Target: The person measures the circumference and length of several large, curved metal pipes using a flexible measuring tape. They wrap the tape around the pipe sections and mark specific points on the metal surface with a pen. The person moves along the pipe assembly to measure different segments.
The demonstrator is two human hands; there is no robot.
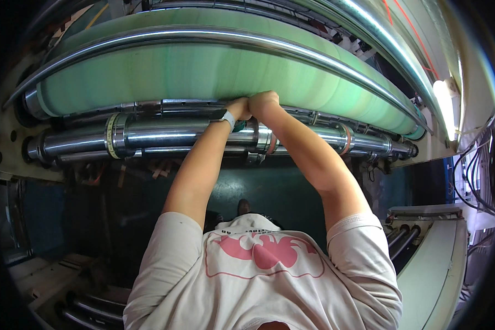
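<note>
1. Dark green floor (280, 190) shows beneath the pale machine frame (11, 148).
2. Beyond a collared steel shaft (176, 132), a green roller (148, 77) spans the frame from left edge to right.
3. Left hand (238, 108) and right hand (265, 103) meet by the roller's near edge, mid-length; fingers mostly hidden, grip cannot be told.

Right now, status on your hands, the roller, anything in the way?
Left hand and right hand close together by green roller; grip hidden. Metal bar across roller. Shaft on the near side.
</note>
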